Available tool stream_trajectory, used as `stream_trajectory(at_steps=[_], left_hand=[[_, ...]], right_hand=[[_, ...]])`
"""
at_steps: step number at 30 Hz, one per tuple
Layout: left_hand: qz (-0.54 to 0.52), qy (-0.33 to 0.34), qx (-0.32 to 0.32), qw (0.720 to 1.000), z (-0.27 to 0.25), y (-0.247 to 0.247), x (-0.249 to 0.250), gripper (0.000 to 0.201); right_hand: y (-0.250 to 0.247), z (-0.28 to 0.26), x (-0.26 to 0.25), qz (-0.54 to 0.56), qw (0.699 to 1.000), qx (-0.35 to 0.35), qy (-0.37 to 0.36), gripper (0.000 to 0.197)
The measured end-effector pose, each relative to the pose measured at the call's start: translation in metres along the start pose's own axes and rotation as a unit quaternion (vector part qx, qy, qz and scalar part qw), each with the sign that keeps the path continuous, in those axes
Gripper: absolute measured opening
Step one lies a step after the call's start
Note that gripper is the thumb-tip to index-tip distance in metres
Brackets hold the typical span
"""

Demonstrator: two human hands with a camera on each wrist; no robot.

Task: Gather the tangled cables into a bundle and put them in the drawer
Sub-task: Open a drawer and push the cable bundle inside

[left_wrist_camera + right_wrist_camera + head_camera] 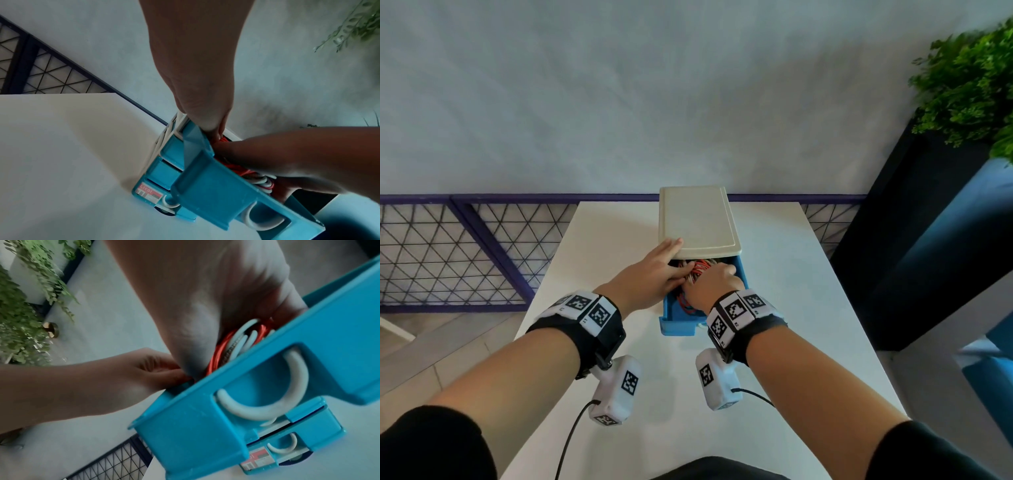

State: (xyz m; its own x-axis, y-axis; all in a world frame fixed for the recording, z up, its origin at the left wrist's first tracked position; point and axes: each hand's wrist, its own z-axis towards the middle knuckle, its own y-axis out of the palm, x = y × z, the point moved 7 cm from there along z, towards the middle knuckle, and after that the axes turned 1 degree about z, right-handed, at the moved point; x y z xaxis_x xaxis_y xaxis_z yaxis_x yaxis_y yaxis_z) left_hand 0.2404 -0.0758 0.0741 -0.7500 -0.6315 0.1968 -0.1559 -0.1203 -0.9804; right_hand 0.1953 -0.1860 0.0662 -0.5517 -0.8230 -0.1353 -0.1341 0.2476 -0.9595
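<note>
Standing on the table [592, 240], a cream-topped cabinet [697, 216] is overhanging the drawer [676, 322]; both hands, left [654, 270] and right [714, 284], are gripping orange-and-white cables [236, 344] inside.

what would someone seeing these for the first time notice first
First, the bright blue plastic drawer pulled out of a small cream-topped drawer unit at the middle of the white table, with both hands inside it. The left hand and right hand press a bundle of orange-red and white cables down into the drawer. A leafy green plant stands at the far right.
</note>
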Motion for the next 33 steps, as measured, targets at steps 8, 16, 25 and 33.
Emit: stream_trajectory(at_steps=[8, 16, 25, 33], left_hand=[[-0.075, -0.038, -0.017, 0.996, 0.002, -0.009, 0.003, 0.043], [-0.133, -0.089, -0.007, 0.987, 0.012, -0.028, 0.000, 0.043], [0.002, -0.074, -0.231, 0.970, -0.004, -0.003, 0.015, 0.147], [0.045, -0.094, -0.179, 0.978, 0.006, -0.012, 0.017, 0.137]], right_hand=[[-0.003, 0.003, 0.005, 0.145, 0.989, 0.003, -0.031, 0.081], [-0.023, -0.048, 0.016, 0.043, 0.936, 0.029, -0.347, 0.055], [0.010, -0.022, 0.005, -0.070, 0.929, -0.056, -0.359, 0.065], [-0.060, 0.012, 0.011, 0.073, 0.947, 0.031, -0.311, 0.036]])
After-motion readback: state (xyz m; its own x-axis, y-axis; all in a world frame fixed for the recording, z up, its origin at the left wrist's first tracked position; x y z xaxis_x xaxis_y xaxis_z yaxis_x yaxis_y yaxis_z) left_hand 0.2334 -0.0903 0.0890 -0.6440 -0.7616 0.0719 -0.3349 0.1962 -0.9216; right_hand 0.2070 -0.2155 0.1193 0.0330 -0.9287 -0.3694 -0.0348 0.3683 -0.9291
